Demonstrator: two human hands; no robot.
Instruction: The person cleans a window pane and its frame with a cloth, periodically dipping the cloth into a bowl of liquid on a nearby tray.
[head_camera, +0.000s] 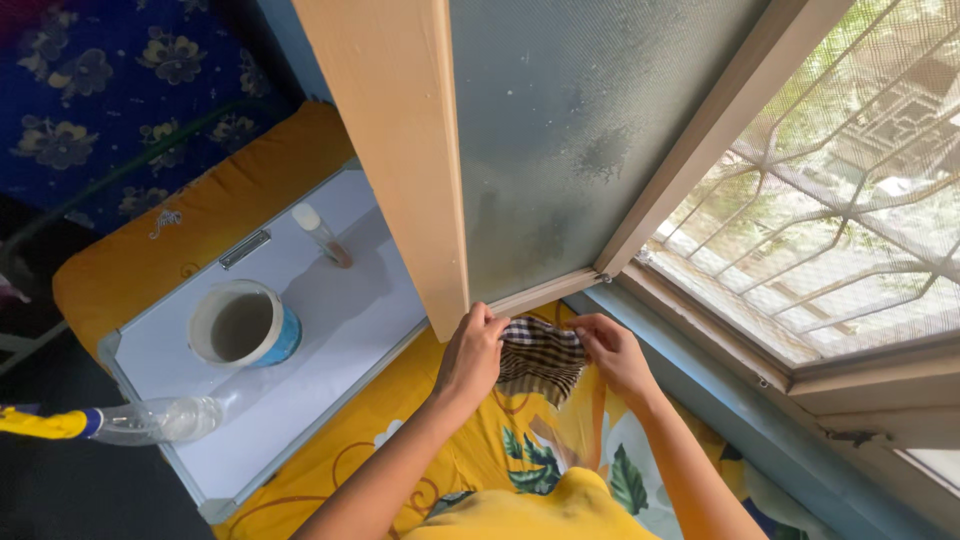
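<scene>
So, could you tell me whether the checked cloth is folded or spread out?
Folded: both hands, left and right, pinch the checked cloth at its top corners, bunched in layers between them.

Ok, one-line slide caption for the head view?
Both hands, left hand and right hand, stretch a checked cloth below a frosted window pane.

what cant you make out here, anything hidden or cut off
Head view:
- Checked cloth: its edges are hidden under the left hand and right hand.
- Plastic bottle: its far end is cut off by the left edge.
- Cup: its contents are too dim to tell.
- Window pane: frosted, nothing shows through it.
</scene>
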